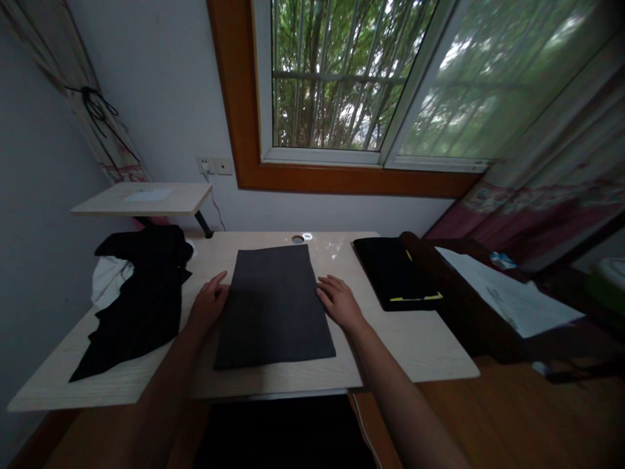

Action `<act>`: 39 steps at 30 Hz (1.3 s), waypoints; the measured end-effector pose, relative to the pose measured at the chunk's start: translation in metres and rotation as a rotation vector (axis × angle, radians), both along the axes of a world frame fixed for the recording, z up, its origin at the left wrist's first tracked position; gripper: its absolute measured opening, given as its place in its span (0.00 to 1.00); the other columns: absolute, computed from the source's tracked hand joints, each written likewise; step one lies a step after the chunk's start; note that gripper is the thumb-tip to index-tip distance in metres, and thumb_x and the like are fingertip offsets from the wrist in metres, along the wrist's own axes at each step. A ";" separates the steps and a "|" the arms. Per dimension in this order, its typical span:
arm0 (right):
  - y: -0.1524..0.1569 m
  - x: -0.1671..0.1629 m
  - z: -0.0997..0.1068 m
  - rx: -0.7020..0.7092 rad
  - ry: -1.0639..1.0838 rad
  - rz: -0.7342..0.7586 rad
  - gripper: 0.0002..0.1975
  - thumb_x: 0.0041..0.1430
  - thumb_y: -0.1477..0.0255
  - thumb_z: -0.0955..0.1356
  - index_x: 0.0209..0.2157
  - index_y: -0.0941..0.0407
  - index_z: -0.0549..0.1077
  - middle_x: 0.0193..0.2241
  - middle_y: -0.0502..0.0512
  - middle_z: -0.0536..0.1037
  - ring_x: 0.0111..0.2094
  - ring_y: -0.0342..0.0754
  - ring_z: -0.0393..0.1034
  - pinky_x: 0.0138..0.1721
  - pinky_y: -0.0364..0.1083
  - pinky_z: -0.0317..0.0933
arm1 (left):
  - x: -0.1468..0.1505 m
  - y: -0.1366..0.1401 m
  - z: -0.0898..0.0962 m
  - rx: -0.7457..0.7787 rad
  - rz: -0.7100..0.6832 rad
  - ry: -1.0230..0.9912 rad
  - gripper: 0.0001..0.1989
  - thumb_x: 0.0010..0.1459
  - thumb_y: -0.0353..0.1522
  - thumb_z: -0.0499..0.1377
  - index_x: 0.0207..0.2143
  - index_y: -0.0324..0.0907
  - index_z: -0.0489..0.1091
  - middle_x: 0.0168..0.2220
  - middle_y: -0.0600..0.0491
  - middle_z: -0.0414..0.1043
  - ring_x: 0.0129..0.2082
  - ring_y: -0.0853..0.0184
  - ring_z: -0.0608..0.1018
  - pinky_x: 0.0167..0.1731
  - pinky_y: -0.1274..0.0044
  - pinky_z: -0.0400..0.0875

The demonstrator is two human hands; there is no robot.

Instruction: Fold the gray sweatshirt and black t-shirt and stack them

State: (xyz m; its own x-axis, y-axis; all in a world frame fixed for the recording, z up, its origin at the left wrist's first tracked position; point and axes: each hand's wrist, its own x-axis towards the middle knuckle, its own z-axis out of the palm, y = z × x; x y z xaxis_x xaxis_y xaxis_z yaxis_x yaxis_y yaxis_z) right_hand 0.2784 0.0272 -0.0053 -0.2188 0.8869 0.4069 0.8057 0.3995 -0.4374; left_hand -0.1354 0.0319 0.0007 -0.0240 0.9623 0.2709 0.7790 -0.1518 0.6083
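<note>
A flat dark grey rectangular sheet (276,309) lies on the pale wooden desk (322,381) in front of me. Along its left edge rests my left hand (209,301), fingers stretched out and apart, not gripping anything. My right hand (339,301) lies at the sheet's right edge with its fingers extended, the fingertips at the border. Whether the sheet is paper, board or cloth I cannot tell.
Crumpled black cloth (146,306) with a white piece (111,280) lies at the desk's left, by a raised shelf (180,203). At right sits a black flat item with yellow marks (395,270). Beyond it, white paper (502,290) rests on a dark surface. A window (351,78) is behind.
</note>
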 end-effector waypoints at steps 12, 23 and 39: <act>0.001 0.002 0.002 0.035 0.102 0.097 0.10 0.63 0.60 0.70 0.37 0.51 0.78 0.47 0.57 0.80 0.55 0.59 0.69 0.58 0.60 0.60 | 0.015 -0.014 0.023 -0.247 -0.040 -0.147 0.38 0.63 0.49 0.53 0.70 0.42 0.55 0.38 0.49 0.83 0.40 0.55 0.84 0.44 0.66 0.74; 0.003 0.005 -0.003 0.031 0.111 0.148 0.08 0.62 0.62 0.71 0.33 0.52 0.75 0.44 0.56 0.80 0.53 0.57 0.70 0.56 0.58 0.61 | 0.012 -0.015 0.017 -0.198 -0.108 -0.180 0.41 0.61 0.49 0.56 0.71 0.41 0.51 0.46 0.44 0.81 0.45 0.53 0.82 0.49 0.62 0.74; -0.001 0.003 0.007 -0.016 0.130 0.173 0.08 0.61 0.63 0.70 0.34 0.52 0.73 0.44 0.57 0.80 0.53 0.57 0.70 0.57 0.58 0.61 | 0.012 -0.019 0.022 -0.248 -0.194 -0.221 0.44 0.61 0.50 0.57 0.72 0.42 0.46 0.51 0.43 0.79 0.49 0.51 0.82 0.51 0.61 0.73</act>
